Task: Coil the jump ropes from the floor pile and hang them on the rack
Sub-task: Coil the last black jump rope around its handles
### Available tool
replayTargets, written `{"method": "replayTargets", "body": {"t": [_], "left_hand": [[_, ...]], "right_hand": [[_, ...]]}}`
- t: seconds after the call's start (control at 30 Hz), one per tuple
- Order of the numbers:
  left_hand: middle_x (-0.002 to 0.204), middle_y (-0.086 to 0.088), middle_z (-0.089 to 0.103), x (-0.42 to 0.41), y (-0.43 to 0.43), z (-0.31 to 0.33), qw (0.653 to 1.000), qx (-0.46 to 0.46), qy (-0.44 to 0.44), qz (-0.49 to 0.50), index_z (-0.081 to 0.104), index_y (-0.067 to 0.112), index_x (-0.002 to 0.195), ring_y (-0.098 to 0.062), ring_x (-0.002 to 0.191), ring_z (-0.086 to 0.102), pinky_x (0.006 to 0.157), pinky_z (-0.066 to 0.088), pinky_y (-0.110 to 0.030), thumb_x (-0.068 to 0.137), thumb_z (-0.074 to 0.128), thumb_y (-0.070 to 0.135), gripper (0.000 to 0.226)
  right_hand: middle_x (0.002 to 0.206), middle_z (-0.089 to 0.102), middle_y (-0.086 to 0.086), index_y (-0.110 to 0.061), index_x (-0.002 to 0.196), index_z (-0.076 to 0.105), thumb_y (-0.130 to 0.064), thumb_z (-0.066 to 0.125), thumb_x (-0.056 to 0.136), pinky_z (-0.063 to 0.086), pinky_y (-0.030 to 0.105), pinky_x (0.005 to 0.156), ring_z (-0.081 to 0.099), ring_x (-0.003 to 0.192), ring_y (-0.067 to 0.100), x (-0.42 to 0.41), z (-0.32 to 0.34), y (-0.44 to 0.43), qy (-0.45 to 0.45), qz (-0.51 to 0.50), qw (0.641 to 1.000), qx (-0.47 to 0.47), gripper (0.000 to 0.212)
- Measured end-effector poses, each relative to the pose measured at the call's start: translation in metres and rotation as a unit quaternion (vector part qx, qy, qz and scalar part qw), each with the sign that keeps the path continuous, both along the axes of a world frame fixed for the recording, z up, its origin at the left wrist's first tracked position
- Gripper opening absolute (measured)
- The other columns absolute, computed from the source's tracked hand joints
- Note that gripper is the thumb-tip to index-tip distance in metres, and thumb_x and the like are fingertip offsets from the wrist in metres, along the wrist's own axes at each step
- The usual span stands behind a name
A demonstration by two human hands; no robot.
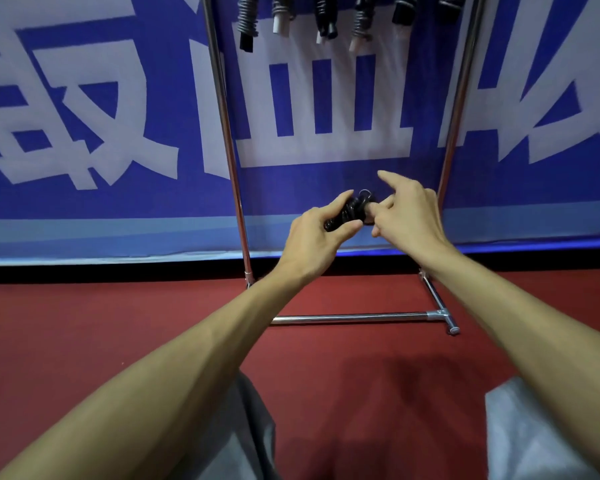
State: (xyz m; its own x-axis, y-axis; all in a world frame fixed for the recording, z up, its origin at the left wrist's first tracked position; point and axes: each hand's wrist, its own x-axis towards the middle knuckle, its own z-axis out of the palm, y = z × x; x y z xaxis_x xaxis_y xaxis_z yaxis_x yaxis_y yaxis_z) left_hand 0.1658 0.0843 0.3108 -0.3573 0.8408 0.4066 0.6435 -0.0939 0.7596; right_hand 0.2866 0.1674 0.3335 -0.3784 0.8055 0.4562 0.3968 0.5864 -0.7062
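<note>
- Red matte floor [326, 375], a big blue banner [84, 209] with white lettering across the far wall, and a shiny chrome rack [222, 116] parked right in front of it.
- The coiled rope [347, 213] is a short, fat black bundle with tight glossy wraps. It's held in the air, low between the rack's two uprights.
- Its long axis slants from near-left up to far-right.
- The left hand [312, 237] is wrapped around the near-left end, thumb underneath and fingers over the top.
- The right hand [409, 216] is at the far-right end. Thumb and lower fingers look pinched on the tip, right by a little loop [365, 194] sticking up, with the index finger pointing straight out.
- The hung ropes [248, 22] dangle straight above, well apart from the hands. They're ribbed coils, some black, some with white ends.
- The top bar is out of frame, so I can't tell which spot is free.
- My guess is the bundle goes straight up, loop end first, and the right hand is nearer that end.
- Grey trousers [250, 427] are at the bottom edge.
</note>
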Motion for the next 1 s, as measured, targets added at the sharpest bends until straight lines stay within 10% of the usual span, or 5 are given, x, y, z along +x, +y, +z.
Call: {"method": "replayTargets", "body": {"t": [0.3,0.6,0.77,1.0], "left_hand": [[0.095,-0.005,0.061,-0.016,0.000,-0.006,0.992,0.004,0.114,0.059,0.056,0.038,0.132,-0.020,0.095,0.058,0.090,0.047,-0.038,0.087,0.070,0.037,0.047],[0.112,0.004,0.071,-0.015,0.002,-0.008,0.994,-0.026,0.100,0.023,0.061,0.034,0.129,-0.010,0.106,0.063,0.094,0.048,-0.030,0.080,0.077,0.034,0.051],[0.086,-0.007,0.074,-0.028,0.005,-0.011,0.996,-0.070,-0.061,-0.009,0.060,0.025,0.130,-0.019,0.079,0.072,0.075,0.055,-0.025,0.084,0.076,0.024,0.049],[0.092,-0.010,0.064,-0.031,-0.002,-0.006,0.976,-0.142,-0.131,-0.100,0.053,0.022,0.127,-0.020,0.080,0.063,0.070,0.053,-0.030,0.101,0.050,0.019,0.026]], "right_hand": [[0.087,0.071,-0.015,-0.027,0.091,0.074,-0.017,0.055,0.088,0.045,0.018,0.064,0.064,0.057,0.006,0.005,0.006,0.000,0.031,0.049,0.991,-0.119,0.022],[0.114,0.065,0.011,0.000,0.087,0.068,-0.014,0.054,0.095,0.039,0.045,0.104,0.056,0.110,0.024,0.005,-0.001,0.009,-0.050,0.000,0.994,-0.096,0.022],[0.066,0.039,0.007,0.007,0.073,0.049,-0.014,0.046,0.097,0.033,0.031,0.063,0.034,0.064,0.017,0.006,0.008,0.007,0.012,0.035,0.994,-0.101,0.032],[0.082,0.063,-0.001,-0.013,0.087,0.058,-0.011,0.043,0.101,0.042,0.020,0.061,0.062,0.071,0.007,0.010,0.021,0.009,0.085,0.125,0.978,-0.146,0.021]]}}
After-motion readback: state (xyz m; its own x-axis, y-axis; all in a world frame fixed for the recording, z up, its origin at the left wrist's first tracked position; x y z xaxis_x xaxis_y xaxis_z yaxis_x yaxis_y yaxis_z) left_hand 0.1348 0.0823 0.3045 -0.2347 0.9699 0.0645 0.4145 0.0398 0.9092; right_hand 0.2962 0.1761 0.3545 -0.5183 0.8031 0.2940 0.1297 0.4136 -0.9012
